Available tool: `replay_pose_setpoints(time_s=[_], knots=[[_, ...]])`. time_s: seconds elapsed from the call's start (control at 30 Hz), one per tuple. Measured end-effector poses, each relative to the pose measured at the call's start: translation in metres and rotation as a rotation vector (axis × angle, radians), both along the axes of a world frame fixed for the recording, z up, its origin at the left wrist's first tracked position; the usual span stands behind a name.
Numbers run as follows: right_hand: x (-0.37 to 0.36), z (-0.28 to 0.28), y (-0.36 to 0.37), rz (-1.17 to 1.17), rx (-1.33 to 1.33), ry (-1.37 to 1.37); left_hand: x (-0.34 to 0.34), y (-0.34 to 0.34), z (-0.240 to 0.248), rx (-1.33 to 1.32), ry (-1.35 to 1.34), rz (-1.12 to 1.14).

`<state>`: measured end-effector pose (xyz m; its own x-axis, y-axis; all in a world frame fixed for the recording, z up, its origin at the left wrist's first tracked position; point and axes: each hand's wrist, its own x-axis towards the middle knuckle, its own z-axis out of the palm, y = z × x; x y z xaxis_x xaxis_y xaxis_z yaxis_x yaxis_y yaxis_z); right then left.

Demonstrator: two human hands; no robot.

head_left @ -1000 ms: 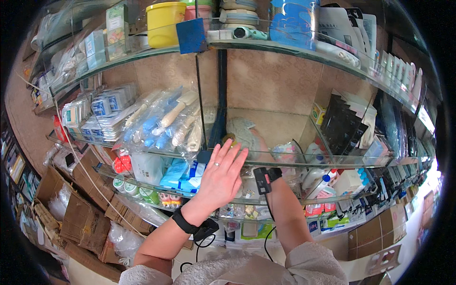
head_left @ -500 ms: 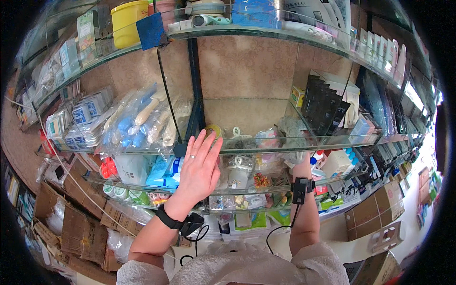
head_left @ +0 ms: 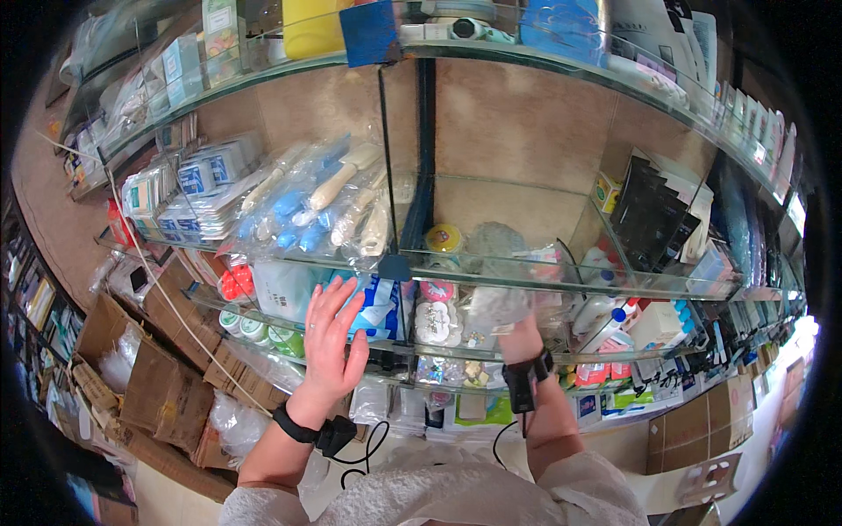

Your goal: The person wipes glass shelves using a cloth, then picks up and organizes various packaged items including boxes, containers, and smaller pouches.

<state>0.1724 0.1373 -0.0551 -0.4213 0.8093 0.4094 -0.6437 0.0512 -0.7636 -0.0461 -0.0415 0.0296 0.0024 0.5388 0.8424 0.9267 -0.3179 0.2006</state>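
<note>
My left hand (head_left: pixel 330 346) is open, its fingers stretched upward and a ring on one of them. It hovers in front of a blue-and-white packet (head_left: pixel 379 307) below the middle glass shelf. My right hand (head_left: pixel 524 342) is at the glass shelf's front edge (head_left: pixel 526 279), holding a crumpled grey-white cloth (head_left: pixel 500 307) that hides most of its fingers. Through the glass, a greyish patch of the cloth shows on the shelf. A round yellow-lidded container (head_left: pixel 444 238) stands just left of it.
Bagged brushes with pale handles (head_left: pixel 338 188) crowd the shelf on the left. Black pouches (head_left: pixel 653 210) lean at its right. A blue corner bracket (head_left: pixel 369 33) juts from the upper shelf. Open cardboard boxes (head_left: pixel 167 386) stand on the floor at lower left; a white cable (head_left: pixel 167 298) hangs nearby.
The view has shifted left, so the shelves appear farther right. My left hand has come down from the shelf edge; my right hand and the cloth have moved left along the shelf.
</note>
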Motion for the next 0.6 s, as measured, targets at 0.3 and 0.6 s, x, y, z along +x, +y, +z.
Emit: replay_pose_setpoints(time_s=[0.3,0.6], knots=[[-0.106,-0.019,0.023,0.184,-0.332,0.104,0.004,0.003,-0.002,0.023,-0.042,-0.013],[-0.056,0.041,-0.038,0.518,-0.52,0.092,0.014,0.031,-0.001,0.097,0.016,0.068]])
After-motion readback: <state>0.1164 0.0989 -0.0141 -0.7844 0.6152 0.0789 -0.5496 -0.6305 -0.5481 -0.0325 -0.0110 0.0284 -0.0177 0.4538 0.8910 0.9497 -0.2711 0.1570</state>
